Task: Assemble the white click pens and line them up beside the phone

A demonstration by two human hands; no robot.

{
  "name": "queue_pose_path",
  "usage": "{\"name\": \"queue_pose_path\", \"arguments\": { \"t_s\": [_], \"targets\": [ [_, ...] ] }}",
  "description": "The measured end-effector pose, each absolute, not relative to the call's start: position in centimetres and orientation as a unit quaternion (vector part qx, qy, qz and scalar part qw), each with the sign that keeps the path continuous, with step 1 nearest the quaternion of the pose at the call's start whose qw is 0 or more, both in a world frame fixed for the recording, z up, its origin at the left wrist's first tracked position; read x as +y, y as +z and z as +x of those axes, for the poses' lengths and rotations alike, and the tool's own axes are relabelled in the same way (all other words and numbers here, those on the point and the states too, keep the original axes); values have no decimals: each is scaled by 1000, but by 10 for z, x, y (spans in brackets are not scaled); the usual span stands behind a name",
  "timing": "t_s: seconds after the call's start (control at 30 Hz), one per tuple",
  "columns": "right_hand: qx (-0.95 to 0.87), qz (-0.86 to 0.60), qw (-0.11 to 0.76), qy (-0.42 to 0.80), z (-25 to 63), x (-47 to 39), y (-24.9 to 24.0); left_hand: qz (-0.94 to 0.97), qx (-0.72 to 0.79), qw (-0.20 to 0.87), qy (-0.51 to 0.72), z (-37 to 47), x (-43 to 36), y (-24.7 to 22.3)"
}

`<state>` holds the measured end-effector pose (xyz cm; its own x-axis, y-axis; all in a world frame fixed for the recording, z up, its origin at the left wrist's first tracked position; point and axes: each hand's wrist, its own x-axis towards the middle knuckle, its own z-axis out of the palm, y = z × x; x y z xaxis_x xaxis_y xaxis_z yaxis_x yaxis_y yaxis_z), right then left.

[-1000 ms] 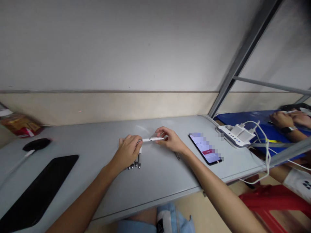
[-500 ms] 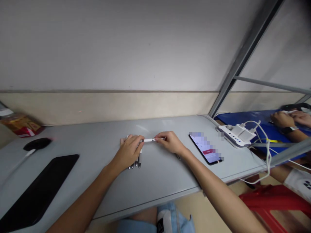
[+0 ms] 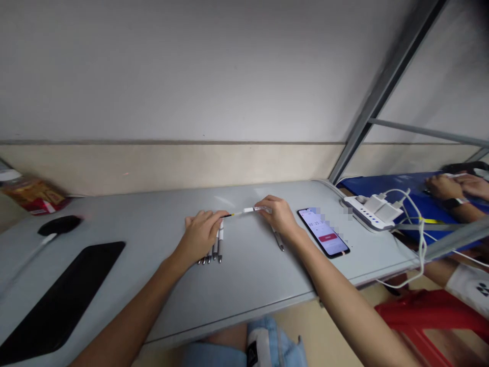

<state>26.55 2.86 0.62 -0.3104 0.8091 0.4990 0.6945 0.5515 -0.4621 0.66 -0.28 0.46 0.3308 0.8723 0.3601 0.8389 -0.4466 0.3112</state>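
Note:
My left hand (image 3: 204, 232) is closed in a pinch on one end of a thin pen refill (image 3: 237, 213), dark near the fingers with a yellow bit and a paler stretch. Its other end meets a white pen barrel (image 3: 248, 209), pinched between the fingertips of my right hand (image 3: 274, 214). Whether a pen part sits inside my left fingers is hidden. Several white and grey pens (image 3: 220, 247) lie side by side under my left hand, their silver tips towards me. Another pen (image 3: 279, 241) lies partly covered by my right hand.
A lit phone (image 3: 324, 234) and a power strip (image 3: 367, 214) with white plugs and cables are on the right. At left are a black mat (image 3: 64, 300), a black oval object (image 3: 59, 225) and a bottle (image 3: 32, 193). Another person's hands (image 3: 445, 187) work beyond the metal frame.
My hands have moved apart, the right one up and to the right. The white pen between them has come apart, and a thin refill now shows in the gap.

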Motion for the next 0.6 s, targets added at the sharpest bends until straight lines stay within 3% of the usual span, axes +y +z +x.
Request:
{"name": "queue_pose_path", "arguments": {
  "t_s": [0.6],
  "targets": [
    [-848, -350, 377, 126, 242, 20, 4, 827, 507, 56, 238, 9, -4, -5]
  ]
}}
